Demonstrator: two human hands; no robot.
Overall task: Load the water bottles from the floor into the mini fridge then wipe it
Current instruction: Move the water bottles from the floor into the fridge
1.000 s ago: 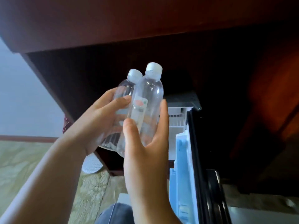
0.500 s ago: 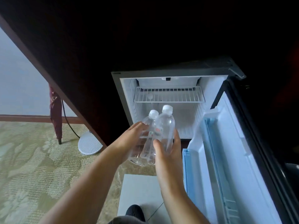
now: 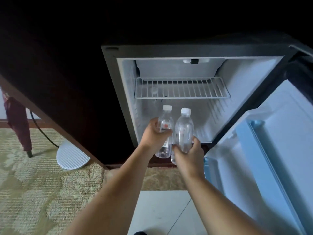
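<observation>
We are loading; our left hand (image 3: 153,138) grips a white-capped clear plastic water bottle (image 3: 165,122), our right hand (image 3: 189,155) grips a second clear bottle (image 3: 183,131), both at the mouth of the open white mini fridge (image 3: 245,78); next we must stand them inside, under the wire shelf (image 3: 182,89).

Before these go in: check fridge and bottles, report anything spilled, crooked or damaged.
Nothing stands out. The labelled clear plastic water bottle in the left hand and the second clear bottle in the right hand both have white caps on. The white wire shelf sits level in the open mini fridge, and no spill shows inside.
</observation>
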